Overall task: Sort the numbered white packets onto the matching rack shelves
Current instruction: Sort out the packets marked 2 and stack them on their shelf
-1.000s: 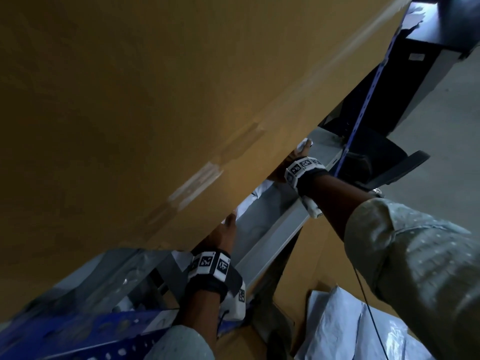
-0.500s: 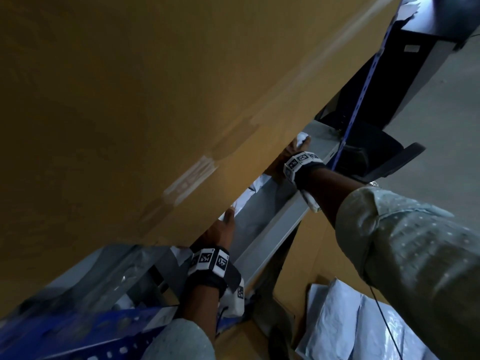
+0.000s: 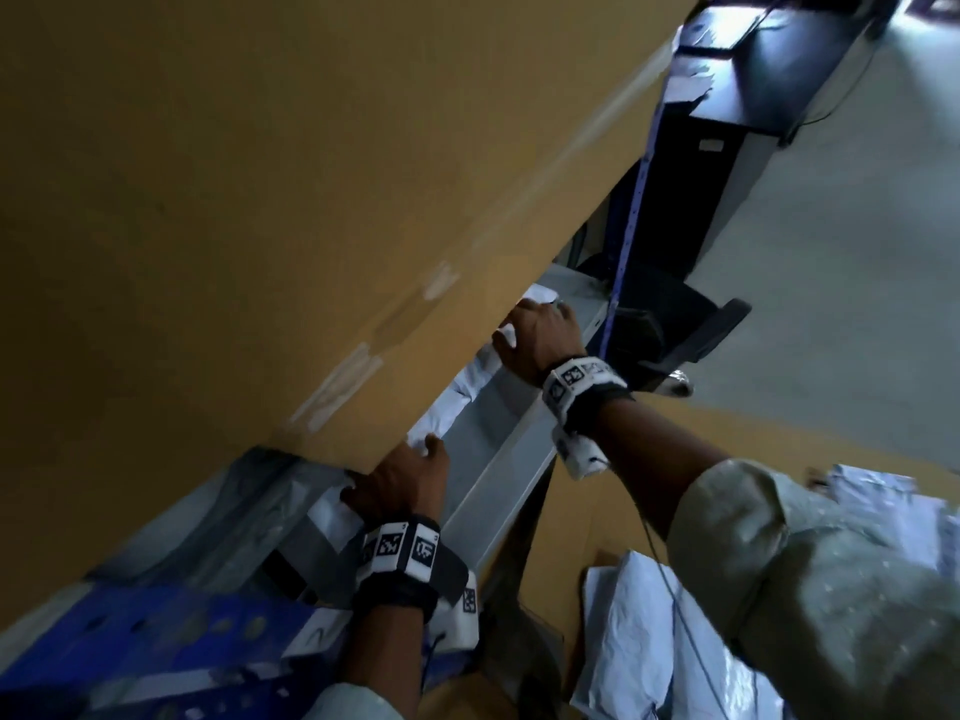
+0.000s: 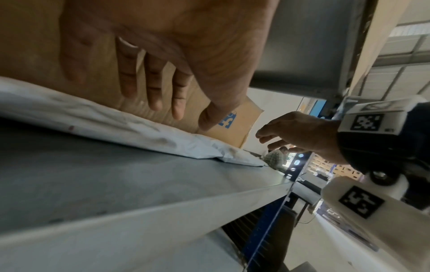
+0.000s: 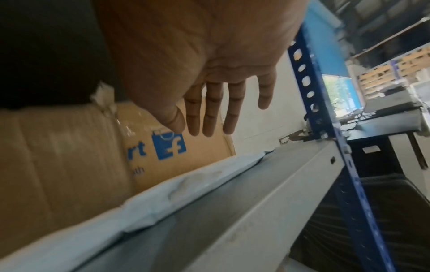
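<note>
White packets (image 3: 470, 379) lie in a row on the grey rack shelf (image 3: 498, 449), tucked under a large brown cardboard box (image 3: 260, 200). My left hand (image 3: 402, 483) hovers over the near end of the row with straight, spread fingers (image 4: 130, 73), holding nothing. My right hand (image 3: 537, 332) is further along the shelf above the packets, fingers (image 5: 209, 110) straight and empty. The wrist views show the packets (image 4: 104, 117) (image 5: 163, 195) lying flat against the box (image 5: 69, 156), with both palms lifted just off them.
A blue perforated rack upright (image 5: 325, 110) bounds the shelf's far end. More white packets (image 3: 675, 641) lie in a cardboard carton (image 3: 571, 511) at the lower right. A dark chair (image 3: 675, 324) and a black cabinet (image 3: 727, 148) stand on the grey floor beyond.
Both hands have drawn back from under the box toward the shelf's front edge. The packets stay on the shelf.
</note>
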### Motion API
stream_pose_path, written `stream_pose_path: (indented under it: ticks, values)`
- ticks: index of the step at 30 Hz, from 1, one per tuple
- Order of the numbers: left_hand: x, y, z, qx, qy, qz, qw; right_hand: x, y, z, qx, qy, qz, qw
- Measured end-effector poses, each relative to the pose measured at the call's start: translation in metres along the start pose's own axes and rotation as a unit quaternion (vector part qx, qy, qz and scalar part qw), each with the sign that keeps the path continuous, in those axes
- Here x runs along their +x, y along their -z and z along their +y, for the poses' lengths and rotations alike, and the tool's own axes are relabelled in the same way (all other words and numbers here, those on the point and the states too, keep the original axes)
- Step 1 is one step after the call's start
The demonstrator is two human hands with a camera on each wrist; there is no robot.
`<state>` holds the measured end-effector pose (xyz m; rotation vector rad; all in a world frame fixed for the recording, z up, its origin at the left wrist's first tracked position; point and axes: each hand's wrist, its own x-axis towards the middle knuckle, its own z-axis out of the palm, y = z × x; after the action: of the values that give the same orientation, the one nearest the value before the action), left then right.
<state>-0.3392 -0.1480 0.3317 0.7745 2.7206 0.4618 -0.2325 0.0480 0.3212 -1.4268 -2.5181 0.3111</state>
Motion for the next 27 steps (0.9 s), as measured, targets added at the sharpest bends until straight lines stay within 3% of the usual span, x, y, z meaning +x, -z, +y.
stream_pose_path:
  ticks: [8,17,23,27]
  values:
    - [-0.043,0.003,0.007,-0.033,-0.108,0.029,0.993,-0.127,0.042,0.021,0.19,-0.106,0.118,0.969]
    - [-0.108,-0.02,0.011,-0.068,-0.225,-0.002,0.972,-0.288,0.047,0.067,0.225,-0.245,0.178,0.926]
    - [-0.17,-0.034,0.009,-0.069,-0.243,-0.076,0.965,-0.405,0.054,0.09,0.243,-0.343,0.213,0.882]
    - [-0.232,-0.057,0.017,-0.09,-0.269,-0.148,0.947,-0.476,0.065,0.112,0.236,-0.379,0.21,0.87]
